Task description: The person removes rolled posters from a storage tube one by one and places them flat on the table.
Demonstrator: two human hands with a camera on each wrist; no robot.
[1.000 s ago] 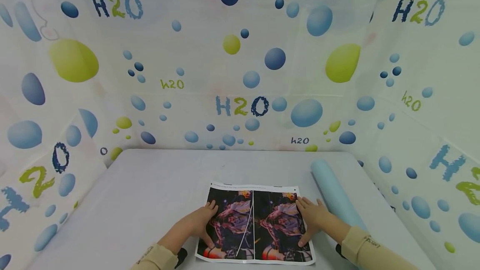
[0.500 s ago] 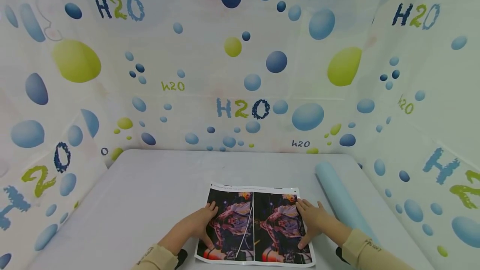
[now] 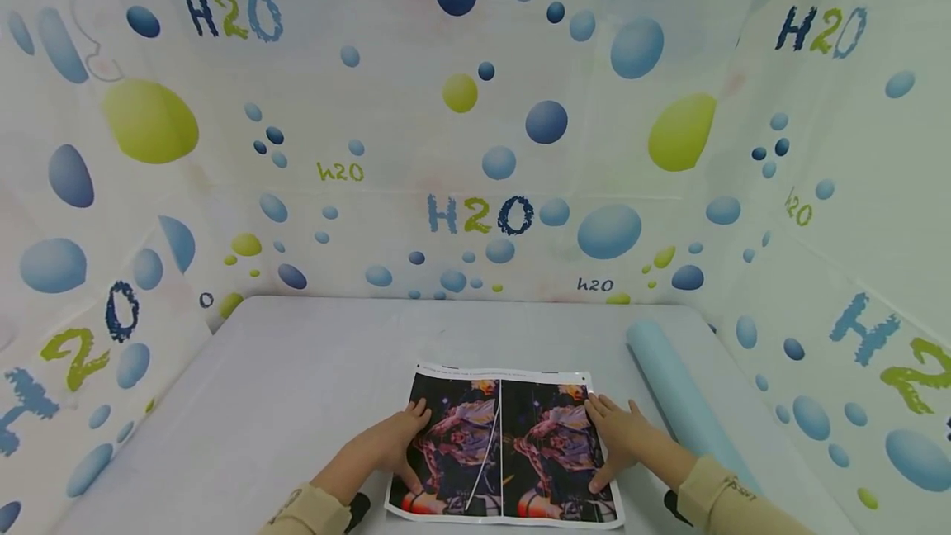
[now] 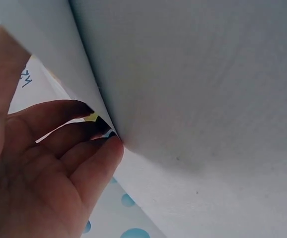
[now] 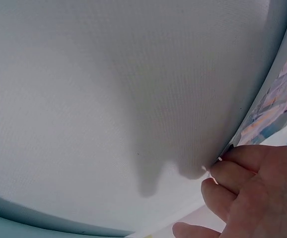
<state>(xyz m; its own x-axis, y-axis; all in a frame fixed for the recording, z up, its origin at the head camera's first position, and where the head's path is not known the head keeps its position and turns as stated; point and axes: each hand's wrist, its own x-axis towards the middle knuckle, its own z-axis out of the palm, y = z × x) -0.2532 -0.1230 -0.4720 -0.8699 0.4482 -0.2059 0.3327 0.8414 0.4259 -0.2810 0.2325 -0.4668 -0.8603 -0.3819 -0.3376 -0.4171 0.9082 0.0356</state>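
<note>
A printed sheet [image 3: 553,444] lies near the front of the white-covered table [image 3: 260,403] in the head view. It bears two dark, colourful pictures side by side within a white border. My left hand [image 3: 394,444] rests at its left edge, thumb low on the print and fingers along the side. At the opposite edge, my right hand [image 3: 622,434] touches the sheet in mirrored fashion. The left wrist view shows the left fingers [image 4: 91,166] at the sheet's pale underside [image 4: 54,44]. In the right wrist view, the right fingers [image 5: 230,176] meet the sheet's edge.
A long light-blue roll [image 3: 687,399] lies at an angle right of the sheet, running back towards the table's far edge. Behind and on both sides hangs a white curtain [image 3: 401,106] with blue and green drops and H2O lettering.
The head view has shifted slightly, and the blue roll appears a little farther right than one second ago. Both hands and the sheet stay in place.
</note>
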